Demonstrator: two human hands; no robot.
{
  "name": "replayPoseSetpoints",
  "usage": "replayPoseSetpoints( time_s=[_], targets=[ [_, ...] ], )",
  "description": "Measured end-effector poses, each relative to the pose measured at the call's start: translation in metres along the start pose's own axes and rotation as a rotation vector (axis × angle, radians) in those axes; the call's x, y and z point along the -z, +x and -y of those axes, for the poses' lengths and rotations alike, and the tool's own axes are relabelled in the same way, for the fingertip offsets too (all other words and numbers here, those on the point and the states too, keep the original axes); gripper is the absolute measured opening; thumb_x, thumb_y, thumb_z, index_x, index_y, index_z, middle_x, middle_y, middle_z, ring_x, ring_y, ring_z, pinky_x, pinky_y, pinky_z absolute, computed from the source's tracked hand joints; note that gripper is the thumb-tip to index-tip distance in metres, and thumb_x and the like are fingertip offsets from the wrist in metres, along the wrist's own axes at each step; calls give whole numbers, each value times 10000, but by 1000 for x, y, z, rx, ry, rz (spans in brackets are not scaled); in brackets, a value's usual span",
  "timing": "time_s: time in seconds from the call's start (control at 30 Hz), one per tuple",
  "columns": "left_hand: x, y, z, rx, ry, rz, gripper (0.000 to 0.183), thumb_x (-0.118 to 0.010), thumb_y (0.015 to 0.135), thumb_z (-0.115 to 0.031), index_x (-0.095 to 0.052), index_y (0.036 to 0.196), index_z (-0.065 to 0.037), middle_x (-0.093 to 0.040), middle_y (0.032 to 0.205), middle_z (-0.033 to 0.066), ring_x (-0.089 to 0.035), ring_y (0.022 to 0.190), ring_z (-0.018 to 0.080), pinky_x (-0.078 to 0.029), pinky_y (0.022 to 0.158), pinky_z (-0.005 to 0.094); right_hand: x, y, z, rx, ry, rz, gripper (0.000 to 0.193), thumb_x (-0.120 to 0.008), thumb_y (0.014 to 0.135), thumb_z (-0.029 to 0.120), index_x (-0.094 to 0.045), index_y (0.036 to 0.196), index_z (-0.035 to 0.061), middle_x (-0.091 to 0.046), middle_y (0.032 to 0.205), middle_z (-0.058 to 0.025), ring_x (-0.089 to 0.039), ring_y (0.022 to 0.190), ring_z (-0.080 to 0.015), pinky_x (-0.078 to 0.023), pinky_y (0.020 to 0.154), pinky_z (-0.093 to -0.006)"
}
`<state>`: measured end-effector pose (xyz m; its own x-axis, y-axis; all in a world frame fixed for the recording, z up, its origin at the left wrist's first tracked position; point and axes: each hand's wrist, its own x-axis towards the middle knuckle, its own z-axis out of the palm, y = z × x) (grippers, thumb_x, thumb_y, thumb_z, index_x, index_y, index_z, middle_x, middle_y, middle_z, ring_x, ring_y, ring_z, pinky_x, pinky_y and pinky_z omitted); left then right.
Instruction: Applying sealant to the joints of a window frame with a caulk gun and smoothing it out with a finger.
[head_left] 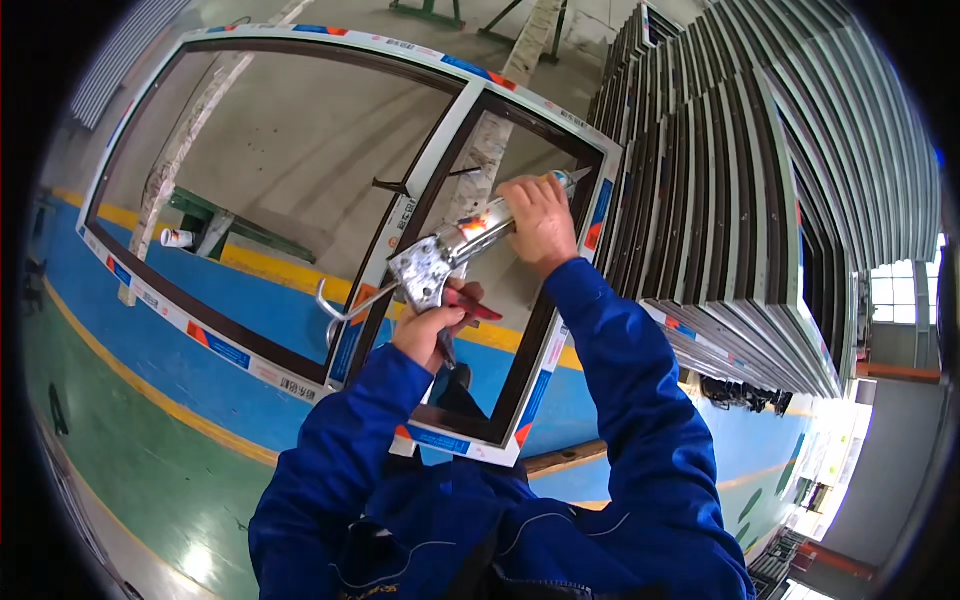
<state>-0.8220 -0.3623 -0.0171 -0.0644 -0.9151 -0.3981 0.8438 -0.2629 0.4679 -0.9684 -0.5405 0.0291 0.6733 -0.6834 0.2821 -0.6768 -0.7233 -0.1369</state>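
1. The caulking gun (450, 245) lies slantwise at the centre of the picture, over the smaller opening of the window frame (434, 140).
2. The left hand (428, 335), just below centre, is curled about the gun's grip; some fingers are lost behind the handle and a red part (478, 305), whose exact kind is hard to make out.
3. The right hand (540, 220), above and right of centre, is wrapped over the front of the barrel and covers that stretch; the pale nozzle tip shows past it, but whether it touches the frame cannot be told.
4. A bent metal rod (330, 302) runs from the gun's rear toward the lower left.
5. Orange, white and blue printed film (467, 68) covers the frame's outer faces; a colourful label on the barrel is partly hidden and blurred.
6. The frame's right edge stands just beside the stacked frames (720, 180) at upper right, which run to the picture's dark rim; its lower corner reaches the person's waist.
7. Through the larger opening, at left, show a pale support beam (190, 130), a white cylindrical container (177, 239) and the floor (310, 140).
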Motion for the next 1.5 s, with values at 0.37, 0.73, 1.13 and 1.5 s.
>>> replayPoseSetpoints(
  time_s=[0.37, 0.73, 1.13, 1.5],
  targets=[
    [-3, 95, 33, -36, -40, -29, 300, -488, 804, 56, -543, 1093, -3, -604, 1130, 180, -569, 1124, 306, -470, 964, 423, -54, 13, -82, -15, 10, 61, 585, -720, 557, -2, -521, 1098, 101, -561, 1125, -92, -487, 1159, -286, -289, 1065, -489],
    [15, 127, 47, 43, -142, 25, 321, -504, 792, 28, -554, 1108, 8, -615, 1107, 172, -581, 1077, 265, -439, 981, 356, -67, 16, -94, 18, -61, 11, 582, -702, 546, -5, -523, 1088, 110, -560, 1117, -92, -490, 1149, -285, -298, 1055, -479],
    [11, 131, 40, 56, -113, 25, 265, -537, 792, 15, -565, 1055, -4, -628, 1082, 184, -599, 1052, 273, -461, 962, 356, -76, 16, -96, 61, -100, -147, 554, -683, 521, -30, -562, 1050, 82, -588, 1060, -97, -533, 1078, -294, -363, 977, -440],
    [13, 137, 35, 38, -94, -19, 195, -575, 808, -64, -578, 998, -23, -643, 983, 136, -620, 973, 243, -486, 883, 359, -79, 19, -93, 20, -98, -136, 525, -652, 555, -17, -569, 1065, 72, -581, 1076, -101, -517, 1068, -306, -352, 972, -429]
  ],
)
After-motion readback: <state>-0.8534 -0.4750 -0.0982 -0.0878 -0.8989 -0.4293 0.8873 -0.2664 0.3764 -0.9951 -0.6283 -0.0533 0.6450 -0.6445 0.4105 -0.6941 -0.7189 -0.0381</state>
